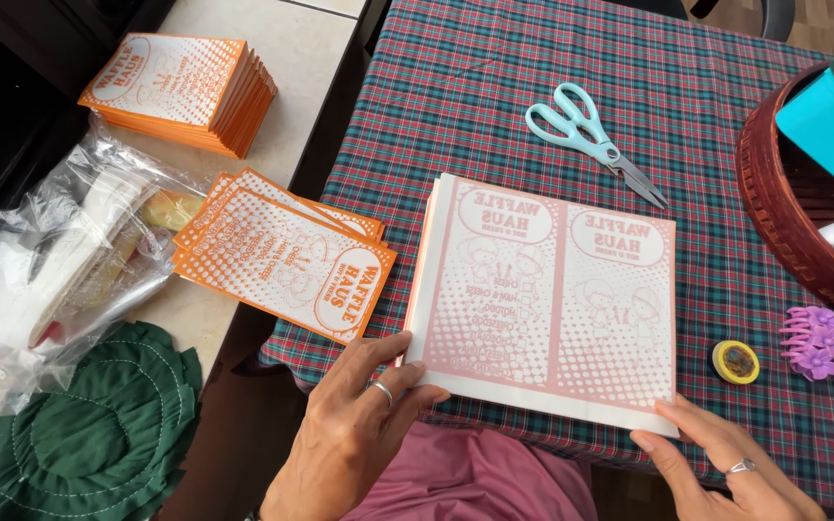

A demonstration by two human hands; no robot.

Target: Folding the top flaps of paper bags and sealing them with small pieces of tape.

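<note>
A stack of white sheets printed in pale pink (547, 299) lies on the plaid tablecloth (494, 106), its near edge at the table's front. My left hand (354, 429), with a ring on one finger, grips the stack's near left corner, thumb on top. My right hand (726, 463), also ringed, touches the near right corner with its fingertips. To the left, a small fan of orange printed paper bags (287, 256) rests across the table's edge.
Light blue scissors (591, 135) lie beyond the stack. A taller orange stack (180, 92) sits on the tiled counter, with clear plastic bags (60, 251) and green cloth (98, 425). At right: a brown basket (789, 222), yellow tape roll (736, 362), purple hair clip (822, 342).
</note>
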